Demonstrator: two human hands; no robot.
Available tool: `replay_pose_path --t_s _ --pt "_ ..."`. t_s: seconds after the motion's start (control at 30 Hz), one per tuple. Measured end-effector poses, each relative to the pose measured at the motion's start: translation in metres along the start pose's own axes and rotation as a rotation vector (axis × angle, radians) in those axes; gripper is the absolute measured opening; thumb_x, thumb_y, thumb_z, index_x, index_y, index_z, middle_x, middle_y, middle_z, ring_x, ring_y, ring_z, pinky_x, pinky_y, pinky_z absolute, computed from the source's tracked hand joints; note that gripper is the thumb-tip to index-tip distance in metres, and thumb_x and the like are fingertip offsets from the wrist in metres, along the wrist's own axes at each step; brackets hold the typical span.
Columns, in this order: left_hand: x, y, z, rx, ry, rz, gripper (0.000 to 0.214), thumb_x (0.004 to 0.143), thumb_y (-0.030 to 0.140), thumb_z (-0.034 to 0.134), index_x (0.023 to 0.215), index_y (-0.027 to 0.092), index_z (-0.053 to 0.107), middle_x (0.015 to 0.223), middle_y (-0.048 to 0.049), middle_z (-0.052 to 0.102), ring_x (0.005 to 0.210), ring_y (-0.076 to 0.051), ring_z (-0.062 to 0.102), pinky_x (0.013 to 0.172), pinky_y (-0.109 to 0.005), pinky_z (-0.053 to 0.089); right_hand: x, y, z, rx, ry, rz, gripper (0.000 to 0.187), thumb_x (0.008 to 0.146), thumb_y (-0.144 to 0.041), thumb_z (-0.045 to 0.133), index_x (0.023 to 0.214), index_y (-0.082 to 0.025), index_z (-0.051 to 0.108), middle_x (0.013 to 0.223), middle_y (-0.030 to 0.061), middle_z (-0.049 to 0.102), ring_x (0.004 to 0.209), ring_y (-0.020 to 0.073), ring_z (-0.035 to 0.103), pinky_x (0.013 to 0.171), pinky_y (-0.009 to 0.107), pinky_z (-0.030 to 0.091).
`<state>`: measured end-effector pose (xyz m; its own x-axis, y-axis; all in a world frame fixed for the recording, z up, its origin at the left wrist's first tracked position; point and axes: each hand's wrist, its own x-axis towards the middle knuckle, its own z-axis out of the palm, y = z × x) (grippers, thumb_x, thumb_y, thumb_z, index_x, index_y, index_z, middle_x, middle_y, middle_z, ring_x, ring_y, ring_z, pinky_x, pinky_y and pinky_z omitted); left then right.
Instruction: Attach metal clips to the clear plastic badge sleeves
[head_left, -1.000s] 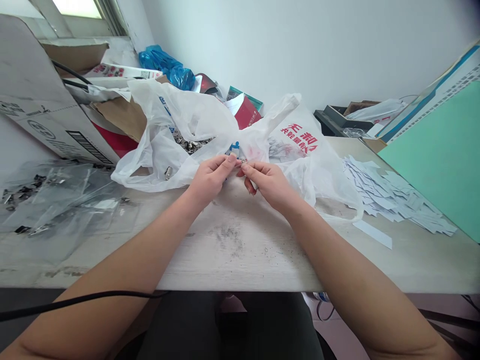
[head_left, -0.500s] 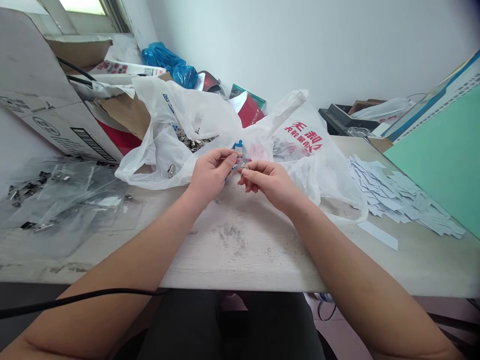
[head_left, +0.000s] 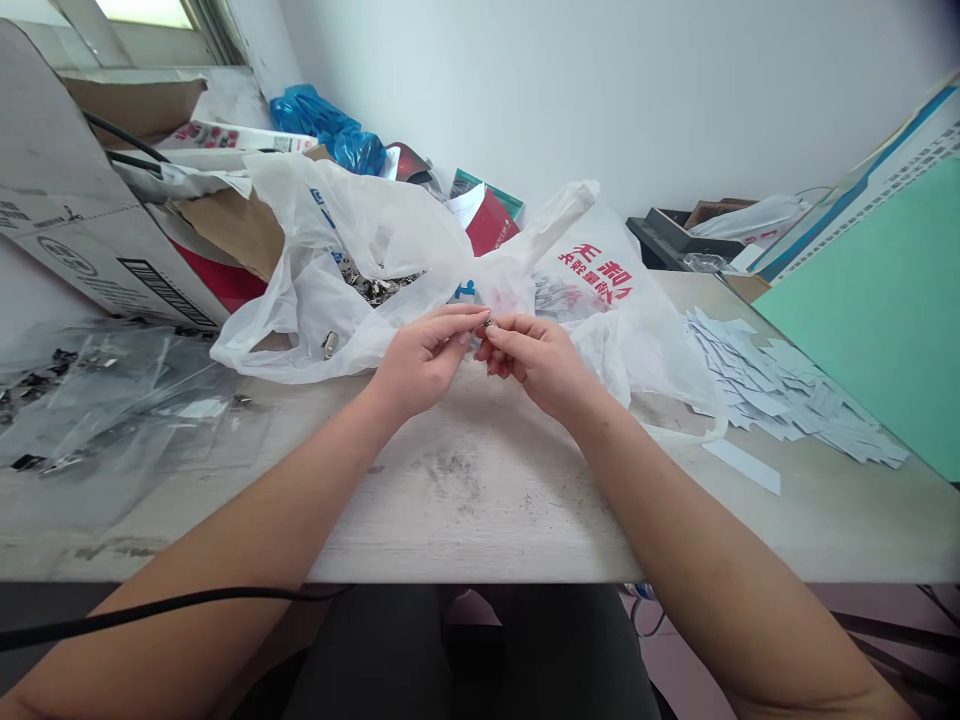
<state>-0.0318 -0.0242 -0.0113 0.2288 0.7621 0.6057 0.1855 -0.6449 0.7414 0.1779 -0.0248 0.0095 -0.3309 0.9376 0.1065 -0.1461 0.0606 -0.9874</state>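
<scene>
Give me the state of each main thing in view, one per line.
Left hand: curled beside the right; grip unclear
Right hand: pinching
Small metal piece: held
White bag on the left: open, metal pieces showing inside
White bag with red print: rumpled
Clear plastic bags: overlapping
Paper slips: loose, piled
Carton: open-topped
Blue bag: crumpled

A pale, smudged table (head_left: 465, 540) is bearing clear plastic bags (head_left: 135, 440) on its left and white plastic bags (head_left: 652, 350) mid-table. Paper slips (head_left: 787, 390) are lying heaped on the right; a dark tray (head_left: 667, 245) is apparently resting behind them.
</scene>
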Motion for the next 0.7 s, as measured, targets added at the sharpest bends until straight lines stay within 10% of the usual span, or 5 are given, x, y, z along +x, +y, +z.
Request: replay_pose_path --t_s 0.5,0.7 --pt "-0.005 -0.007 0.007 0.414 -0.1 0.081 0.036 0.107 0.016 0.06 0.122 0.026 0.091 0.155 -0.0094 0.081 0.135 -0.031 0.082 0.117 -0.048 0.069 -0.001 0.002 -0.015 -0.243 -0.034 -0.009 0.038 0.09 -0.059 0.093 0.091 -0.022 0.084 0.093 0.006 0.083 0.079 0.0184 0.068 0.079 0.036 0.054" --pt "-0.007 0.003 0.008 -0.033 -0.064 -0.052 0.027 0.109 0.028 0.072 0.135 0.024 0.077 0.113 -0.0084 0.086 0.104 -0.025 0.086 0.099 -0.044 0.072 -0.009 -0.011 -0.01 -0.257 -0.061 -0.096 0.056 0.101 -0.076 0.079 0.086 -0.022 0.082 0.087 0.0054 0.079 0.075 0.0185 0.065 0.073 0.035 0.052"
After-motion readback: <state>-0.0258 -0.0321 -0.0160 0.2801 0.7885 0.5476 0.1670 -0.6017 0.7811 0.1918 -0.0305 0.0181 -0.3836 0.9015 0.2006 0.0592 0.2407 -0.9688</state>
